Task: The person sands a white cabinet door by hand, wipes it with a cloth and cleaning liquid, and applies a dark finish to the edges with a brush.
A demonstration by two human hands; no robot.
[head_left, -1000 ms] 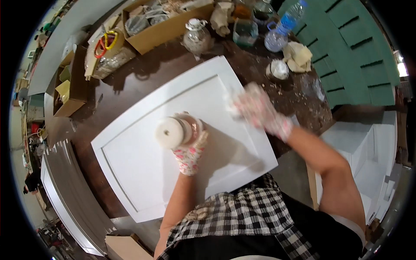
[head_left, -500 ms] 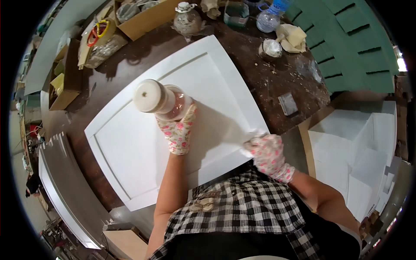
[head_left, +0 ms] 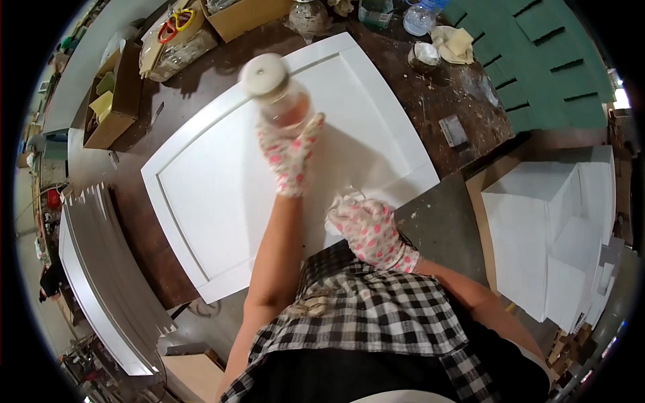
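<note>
My left hand [head_left: 289,161], in a flower-print glove, is wrapped round a clear bottle [head_left: 287,109] with a white lid and what looks like pinkish liquid. The bottle is above a white framed panel [head_left: 215,181]; blur hides whether it touches the surface. My right hand [head_left: 371,234], gloved alike, is closed on a crumpled white cloth [head_left: 341,203] at the panel's near edge. Most of the cloth is hidden by the fingers.
The brown worktable [head_left: 124,208] carries a carton [head_left: 127,101], red and yellow scissors [head_left: 177,25], a small grey block [head_left: 453,131] and an open jar [head_left: 424,55]. White panels [head_left: 80,269] stand at left; white boxes [head_left: 537,228] at right.
My right hand has moved left along the panel's near edge with the cloth. My left hand and the bottle have moved farther away. The whole view has shifted somewhat.
</note>
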